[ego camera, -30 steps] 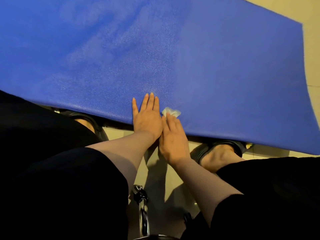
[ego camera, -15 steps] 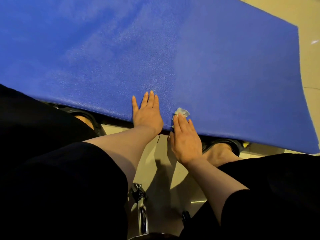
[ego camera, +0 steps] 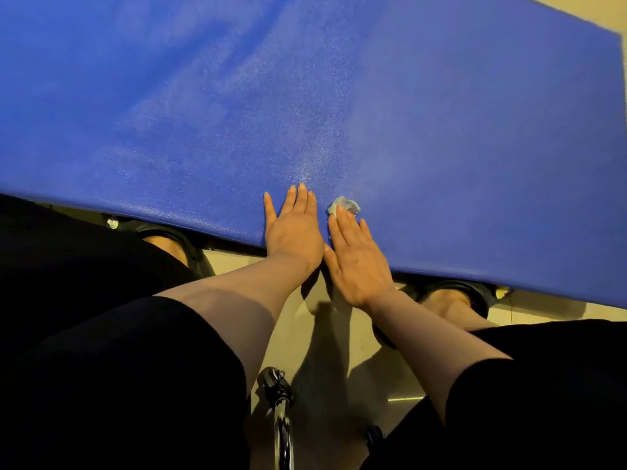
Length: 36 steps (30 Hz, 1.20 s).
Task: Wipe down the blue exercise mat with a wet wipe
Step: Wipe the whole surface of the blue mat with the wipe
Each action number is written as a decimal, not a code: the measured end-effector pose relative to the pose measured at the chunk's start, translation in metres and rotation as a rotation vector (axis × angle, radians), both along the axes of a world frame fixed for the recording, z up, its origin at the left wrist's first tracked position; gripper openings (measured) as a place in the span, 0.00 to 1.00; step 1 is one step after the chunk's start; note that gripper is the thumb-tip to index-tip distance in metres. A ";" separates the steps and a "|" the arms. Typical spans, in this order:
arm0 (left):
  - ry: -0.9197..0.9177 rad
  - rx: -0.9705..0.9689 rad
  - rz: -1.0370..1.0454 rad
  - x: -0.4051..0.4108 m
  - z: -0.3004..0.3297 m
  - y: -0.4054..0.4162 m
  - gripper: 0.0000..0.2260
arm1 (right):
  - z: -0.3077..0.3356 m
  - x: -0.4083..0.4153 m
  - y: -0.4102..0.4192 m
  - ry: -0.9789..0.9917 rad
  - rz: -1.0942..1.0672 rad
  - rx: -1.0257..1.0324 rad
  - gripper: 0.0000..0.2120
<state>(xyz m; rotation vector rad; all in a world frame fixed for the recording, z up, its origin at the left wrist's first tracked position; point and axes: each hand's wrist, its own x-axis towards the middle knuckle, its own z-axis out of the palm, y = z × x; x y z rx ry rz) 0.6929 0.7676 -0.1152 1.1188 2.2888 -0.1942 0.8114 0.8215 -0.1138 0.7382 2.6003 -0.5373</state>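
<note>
The blue exercise mat [ego camera: 339, 96] fills the upper part of the head view and lies flat on the pale floor. My left hand [ego camera: 293, 228] rests flat on the mat's near edge, fingers straight. Right beside it, my right hand [ego camera: 356, 259] presses the small white wet wipe [ego camera: 344, 205] onto the mat with straight fingers; only the wipe's far end shows beyond my fingertips. A damp sheen marks the mat just beyond my hands.
My two feet in dark sandals [ego camera: 458, 296] tuck under the mat's near edge. My knees in black clothing fill the lower corners. A black and chrome chair leg with a wheel [ego camera: 276, 398] stands between my legs. Beige floor tiles [ego camera: 576, 15] show at the far right.
My right hand slid the wipe right along the near edge and has now come back left, close against my left hand. My left hand stayed in place.
</note>
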 end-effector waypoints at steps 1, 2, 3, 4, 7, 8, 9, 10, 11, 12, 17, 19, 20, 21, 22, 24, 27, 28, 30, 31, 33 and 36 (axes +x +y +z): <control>0.005 0.002 -0.001 -0.001 0.000 0.001 0.33 | 0.000 0.004 0.003 -0.021 0.051 0.015 0.38; 0.006 0.011 0.000 -0.001 -0.001 0.002 0.33 | -0.003 0.003 0.013 -0.038 0.088 0.042 0.39; 0.007 0.024 -0.002 -0.001 -0.001 0.003 0.32 | -0.008 -0.003 0.026 -0.045 0.101 0.079 0.39; 0.010 0.040 -0.003 -0.002 -0.001 0.003 0.31 | -0.013 -0.012 0.039 -0.051 0.094 0.115 0.38; 0.039 0.084 -0.002 -0.002 -0.004 -0.002 0.30 | -0.026 -0.038 0.066 -0.101 0.020 0.154 0.31; 0.052 0.091 -0.003 -0.002 -0.006 -0.004 0.30 | -0.027 -0.042 0.066 -0.107 -0.002 0.142 0.31; 0.060 0.095 -0.005 -0.001 -0.008 -0.005 0.29 | -0.026 -0.041 0.060 -0.098 -0.020 0.128 0.31; 0.064 0.096 -0.006 0.000 -0.008 -0.006 0.29 | -0.023 -0.037 0.050 -0.080 -0.022 0.110 0.31; 0.066 0.095 -0.004 0.002 -0.009 -0.007 0.28 | -0.021 -0.029 0.037 -0.050 -0.005 0.091 0.31; 0.069 0.091 -0.001 0.004 -0.009 -0.006 0.28 | -0.019 -0.019 0.026 -0.020 0.020 0.076 0.31; 0.073 0.118 0.026 0.005 -0.009 0.002 0.28 | -0.022 -0.026 0.048 -0.062 0.093 0.135 0.34; 0.063 0.132 0.035 0.004 -0.009 0.002 0.29 | -0.025 -0.040 0.068 -0.078 0.097 0.188 0.30; 0.062 0.137 0.036 0.003 -0.009 0.001 0.30 | -0.026 -0.046 0.076 -0.087 0.089 0.196 0.29; 0.066 0.143 0.037 0.003 -0.010 0.000 0.29 | -0.027 -0.050 0.080 -0.090 0.078 0.194 0.29; 0.074 0.151 0.035 0.003 -0.010 -0.001 0.28 | -0.027 -0.053 0.081 -0.078 0.067 0.182 0.29; 0.095 0.188 0.043 0.002 -0.009 -0.001 0.27 | -0.025 -0.049 0.074 0.021 0.036 0.111 0.29; 0.141 0.293 0.088 -0.006 -0.003 0.010 0.24 | -0.019 -0.027 0.056 0.213 0.033 -0.007 0.25; 0.146 0.322 0.100 -0.011 -0.003 0.015 0.23 | -0.018 -0.023 0.052 0.224 0.053 -0.011 0.24; 0.127 0.355 0.111 -0.021 -0.006 0.023 0.21 | -0.019 -0.023 0.051 0.172 0.074 0.017 0.24; 0.115 0.367 0.108 -0.028 -0.011 0.030 0.21 | -0.021 -0.029 0.057 0.129 0.074 0.036 0.24; 0.091 0.361 0.079 -0.040 -0.016 0.035 0.24 | -0.022 -0.043 0.070 0.071 0.095 0.098 0.24; 0.102 0.351 0.014 -0.061 -0.026 0.048 0.25 | -0.027 -0.071 0.104 0.029 0.073 0.153 0.27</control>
